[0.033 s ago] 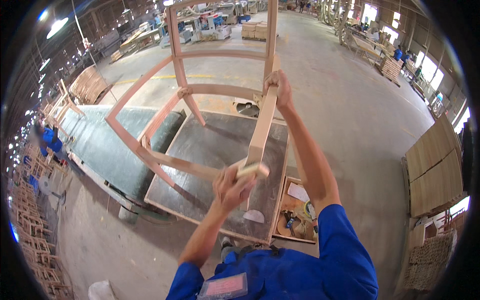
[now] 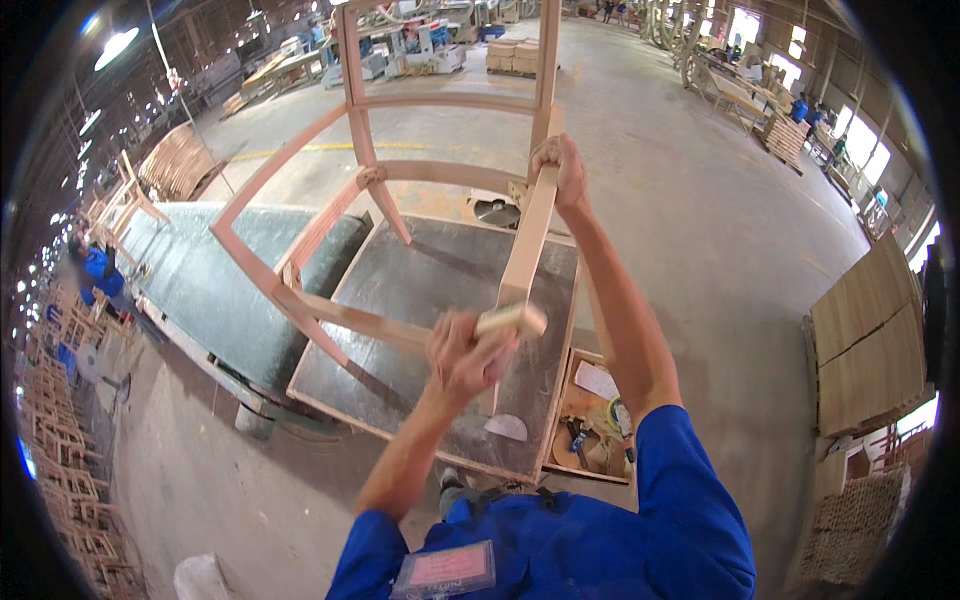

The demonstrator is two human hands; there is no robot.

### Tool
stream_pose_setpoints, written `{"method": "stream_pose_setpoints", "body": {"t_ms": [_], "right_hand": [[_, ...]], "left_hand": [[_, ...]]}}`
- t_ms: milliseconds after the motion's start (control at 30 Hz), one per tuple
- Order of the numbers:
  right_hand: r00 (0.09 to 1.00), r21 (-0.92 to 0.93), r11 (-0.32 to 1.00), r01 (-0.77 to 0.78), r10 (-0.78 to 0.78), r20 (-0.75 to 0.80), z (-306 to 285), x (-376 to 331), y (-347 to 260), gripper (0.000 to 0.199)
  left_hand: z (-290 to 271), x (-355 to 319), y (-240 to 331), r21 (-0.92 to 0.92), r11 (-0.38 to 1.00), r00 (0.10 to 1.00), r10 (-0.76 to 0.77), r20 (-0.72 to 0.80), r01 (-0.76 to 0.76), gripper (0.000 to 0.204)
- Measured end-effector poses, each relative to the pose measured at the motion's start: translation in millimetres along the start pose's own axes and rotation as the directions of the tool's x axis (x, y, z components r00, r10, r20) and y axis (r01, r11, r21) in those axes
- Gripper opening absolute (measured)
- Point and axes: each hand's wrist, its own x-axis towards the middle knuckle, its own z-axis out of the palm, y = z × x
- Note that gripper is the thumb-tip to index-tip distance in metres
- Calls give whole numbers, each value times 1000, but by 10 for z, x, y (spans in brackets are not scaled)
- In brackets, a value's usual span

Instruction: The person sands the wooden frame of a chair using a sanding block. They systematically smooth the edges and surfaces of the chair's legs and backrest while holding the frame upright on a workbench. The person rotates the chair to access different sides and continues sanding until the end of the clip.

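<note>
A bare wooden chair frame (image 2: pixel 330 210) lies tipped over a work table (image 2: pixel 420 290) with a dark top. My right hand (image 2: pixel 562 168) grips one long leg of the frame (image 2: pixel 528 245) near its far end, arm stretched out. My left hand (image 2: pixel 462 358) is closed around a small pale wooden block (image 2: pixel 512 320), which is pressed against the near end of that same leg. The left hand looks slightly blurred.
An open wooden tray (image 2: pixel 580 400) with tape and small tools sits at the table's right side. A grey pad (image 2: pixel 507 427) lies on the table's near edge. Stacked boards (image 2: pixel 865 330) stand at right, chair frames (image 2: pixel 60 470) at left. A person in blue (image 2: pixel 98 272) is at far left.
</note>
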Motion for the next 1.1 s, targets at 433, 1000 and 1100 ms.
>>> {"method": "stream_pose_setpoints", "body": {"t_ms": [433,1000,1100], "right_hand": [[994,-60,995,77,-72,83,40,-17,-20,63],[983,-113,991,-76,93,159,-19,-43,-47,73],[981,-133,988,83,-58,185,-32,-8,-38,69]], "left_hand": [[-136,435,-84,-28,994,994,105,-36,-106,33],[-198,-180,-226,-24,987,985,162,65,-161,44],[-285,91,-266,27,970,963,237,125,-242,56]]}}
